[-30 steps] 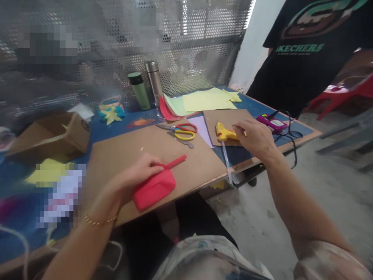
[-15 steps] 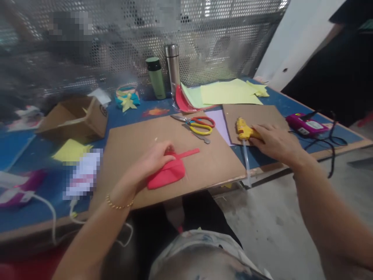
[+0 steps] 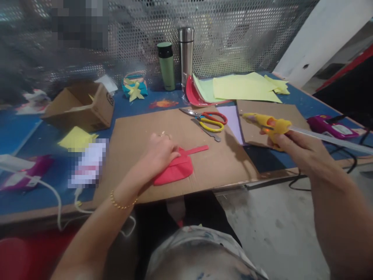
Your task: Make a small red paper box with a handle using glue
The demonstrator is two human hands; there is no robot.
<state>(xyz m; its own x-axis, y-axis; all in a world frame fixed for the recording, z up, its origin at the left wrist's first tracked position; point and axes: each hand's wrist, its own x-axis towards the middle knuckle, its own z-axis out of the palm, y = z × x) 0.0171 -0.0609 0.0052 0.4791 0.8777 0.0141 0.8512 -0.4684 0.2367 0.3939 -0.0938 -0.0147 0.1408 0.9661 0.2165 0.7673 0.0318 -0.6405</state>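
My right hand (image 3: 303,153) grips a yellow hot glue gun (image 3: 276,126), lifted above the table's right side. Its nozzle points left, and a long clear glue stick (image 3: 332,138) sticks out of the back. On the cardboard sheet (image 3: 136,134), my left hand (image 3: 163,153) is closed with curled fingers on a flat red folded piece (image 3: 177,171), whether paper or felt I cannot tell. A narrow red strip (image 3: 198,149) extends from that piece to the right. Scissors (image 3: 208,118) with one red and one yellow handle lie beyond it, partly over a metal blade (image 3: 211,134).
An open cardboard box (image 3: 78,109) stands at the left. Toward the back are a green bottle (image 3: 166,70), a steel flask (image 3: 185,54) and yellow sheets (image 3: 244,87). A second cardboard piece (image 3: 262,112) and a purple power strip (image 3: 332,126) lie right, with black cable hanging off the edge.
My right hand has raised the glue gun off the cardboard and turned it from nozzle-up to pointing left. My left hand stays on the red piece. The camera view has shifted slightly.
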